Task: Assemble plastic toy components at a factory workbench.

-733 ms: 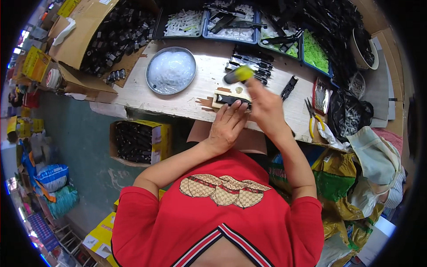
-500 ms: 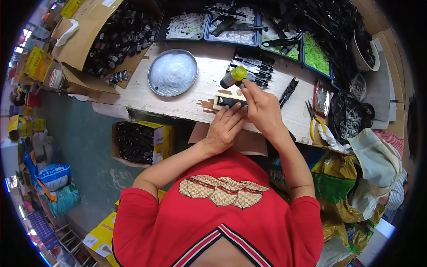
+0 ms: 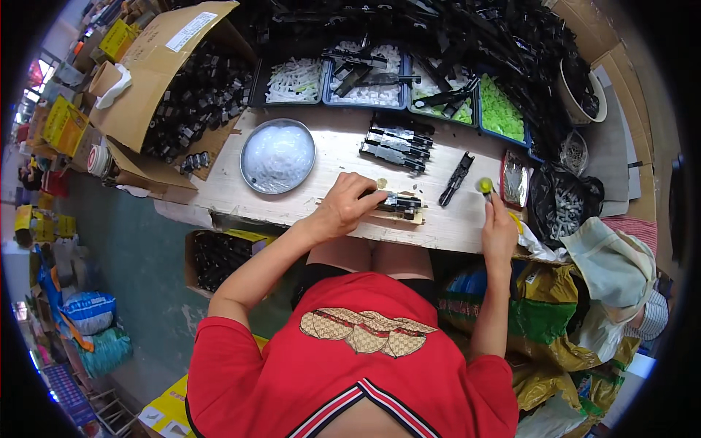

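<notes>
Left hand (image 3: pixel 346 206) pinches a black part (image 3: pixel 401 204) on a wooden block (image 3: pixel 418 218); right hand (image 3: pixel 499 232) grips a yellow-ended hammer (image 3: pixel 485 186).

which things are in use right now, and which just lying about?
In use:
black assembly, left hand on it
pale block beneath it
mallet in right hand

Apparently lying about:
round dish
black plastic bag
red tray
</notes>
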Action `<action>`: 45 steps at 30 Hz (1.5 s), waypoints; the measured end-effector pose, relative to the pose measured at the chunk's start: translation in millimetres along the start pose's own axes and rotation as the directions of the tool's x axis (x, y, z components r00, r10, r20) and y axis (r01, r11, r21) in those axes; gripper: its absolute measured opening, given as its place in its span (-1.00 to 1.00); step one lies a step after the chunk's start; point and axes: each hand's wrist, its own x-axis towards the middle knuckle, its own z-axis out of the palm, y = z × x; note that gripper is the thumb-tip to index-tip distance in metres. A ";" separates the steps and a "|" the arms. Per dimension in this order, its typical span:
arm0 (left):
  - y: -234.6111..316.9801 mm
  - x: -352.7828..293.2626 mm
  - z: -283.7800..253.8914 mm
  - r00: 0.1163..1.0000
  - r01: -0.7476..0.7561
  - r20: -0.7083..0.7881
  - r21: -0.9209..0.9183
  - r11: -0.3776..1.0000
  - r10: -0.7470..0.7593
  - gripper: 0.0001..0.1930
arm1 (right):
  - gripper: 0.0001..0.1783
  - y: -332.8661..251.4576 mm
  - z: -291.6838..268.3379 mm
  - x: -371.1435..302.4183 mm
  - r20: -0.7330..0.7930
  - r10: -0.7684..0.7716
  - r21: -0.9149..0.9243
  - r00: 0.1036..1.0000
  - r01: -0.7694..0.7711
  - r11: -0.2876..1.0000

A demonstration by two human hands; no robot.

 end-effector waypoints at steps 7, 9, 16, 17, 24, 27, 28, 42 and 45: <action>-9.6 27.7 -17.6 0.991 0.070 -0.110 -0.013 0.997 -0.072 -0.67 | -0.71 29.3 23.5 -8.2 -0.084 -0.184 -0.113 0.979 0.175 0.978; -19.1 35.1 -14.8 0.993 0.044 -0.110 0.049 0.998 -0.038 -0.69 | -0.71 29.8 29.3 -6.6 -0.026 -0.163 -0.136 0.986 0.158 0.978; -65.3 84.3 14.7 0.991 -0.012 -0.120 0.367 0.930 0.060 -0.80 | -0.67 15.6 34.5 0.3 -0.044 -0.189 -0.128 0.981 0.182 0.975; -73.8 88.1 21.0 0.992 -0.014 -0.105 0.413 0.910 0.063 -0.81 | -0.66 12.7 32.9 1.3 -0.072 -0.219 -0.145 0.973 0.207 0.968; -75.5 96.8 33.4 0.978 -0.008 -0.181 0.475 0.880 0.107 -0.93 | -0.74 5.3 32.1 10.5 -0.184 -0.341 -0.059 0.922 0.336 0.940; -66.4 83.1 11.4 0.976 0.122 -0.208 0.264 0.957 -0.067 -0.87 | -0.75 -2.8 37.0 19.3 -0.175 -0.382 -0.035 0.907 0.382 0.923; -61.2 77.3 3.7 0.970 0.170 -0.204 0.184 0.968 -0.132 -0.88 | -0.76 -4.1 40.2 22.7 -0.201 -0.400 -0.055 0.894 0.398 0.916; -71.0 -91.9 -128.6 0.387 0.717 -0.538 -0.334 0.612 -0.748 -0.89 | -0.71 -37.1 66.2 86.2 0.018 -0.048 -0.194 0.999 0.051 0.980; -87.1 -134.0 -153.6 0.280 0.824 -0.618 -0.239 0.514 -0.735 -0.88 | -0.64 -29.5 64.6 83.7 -0.119 -0.058 0.316 0.991 0.094 0.944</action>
